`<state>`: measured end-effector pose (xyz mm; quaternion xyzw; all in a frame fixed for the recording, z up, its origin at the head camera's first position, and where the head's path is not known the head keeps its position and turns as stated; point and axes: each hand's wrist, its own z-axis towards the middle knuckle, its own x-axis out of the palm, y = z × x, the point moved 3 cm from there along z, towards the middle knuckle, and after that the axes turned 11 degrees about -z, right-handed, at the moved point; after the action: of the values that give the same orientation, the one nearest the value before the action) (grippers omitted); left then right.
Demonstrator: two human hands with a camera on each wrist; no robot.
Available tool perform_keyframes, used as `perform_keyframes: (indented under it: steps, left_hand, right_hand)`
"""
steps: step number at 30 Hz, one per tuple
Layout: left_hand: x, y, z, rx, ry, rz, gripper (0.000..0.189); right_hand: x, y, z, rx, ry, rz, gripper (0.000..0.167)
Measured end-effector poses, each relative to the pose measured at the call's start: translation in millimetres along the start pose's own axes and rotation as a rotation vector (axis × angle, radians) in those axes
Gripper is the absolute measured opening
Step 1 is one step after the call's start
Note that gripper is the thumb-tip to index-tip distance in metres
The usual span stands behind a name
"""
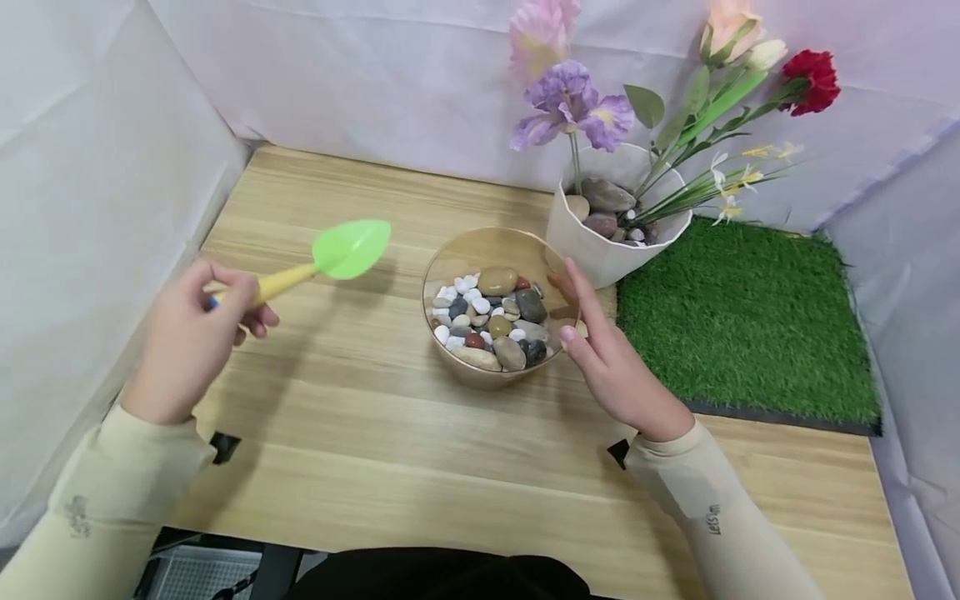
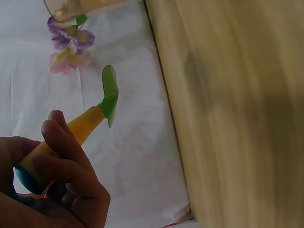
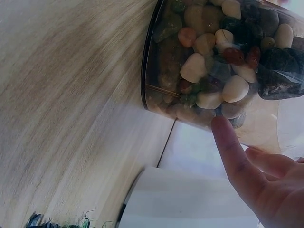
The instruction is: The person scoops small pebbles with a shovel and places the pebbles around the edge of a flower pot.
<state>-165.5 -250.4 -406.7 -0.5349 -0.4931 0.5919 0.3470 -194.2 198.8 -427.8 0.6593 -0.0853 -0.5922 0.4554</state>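
Note:
In the head view my left hand (image 1: 198, 333) grips the yellow handle of a small toy trowel (image 1: 351, 250) with a green blade, raised above the table's left side. The left wrist view shows the fingers curled round that handle, its blue end near the palm. An amber see-through bowl (image 1: 483, 379) of mixed pebbles (image 1: 495, 312) stands mid-table. Against the bowl's right side rests my right hand (image 1: 626, 371), its fingers fairly straight. From the right wrist, a fingertip (image 3: 221, 126) touches the outer wall, with pebbles visible through it.
Just behind the bowl to the right is a white pot (image 1: 600, 258) with stones and artificial flowers (image 1: 566, 104). A square of artificial grass (image 1: 750, 325) lies on the right. White cloth (image 1: 375, 83) hangs behind and beside the wooden table (image 1: 360, 467).

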Motion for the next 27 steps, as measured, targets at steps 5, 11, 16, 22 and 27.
perform_keyframes:
  steps: [5,11,16,22,27]
  left_hand:
    - [18.4,35.5,-25.1,-0.043,0.096,0.077,0.030]
    - [43.4,57.2,-44.9,-0.058,0.167,0.097,0.031]
    - [54.4,63.0,-45.7,-0.076,0.275,0.274,0.027]
    - [47.9,58.0,-37.1,0.007,0.422,0.524,0.023]
    - [42.6,31.9,-31.9,0.176,0.366,0.549,0.036]
  right_hand:
    - [-5.1,-6.9,-7.3,0.035,-0.014,-0.006,0.069]
    - [-9.5,-12.1,-10.0,0.038,-0.032,0.004,0.069]
    - [-8.5,-14.6,-8.4,0.051,-0.020,0.038,0.069]
    - [-9.6,-13.1,-7.6,0.067,0.041,0.009,0.073]
    - [-21.0,-6.6,-15.2,0.104,0.086,-0.156,0.075]
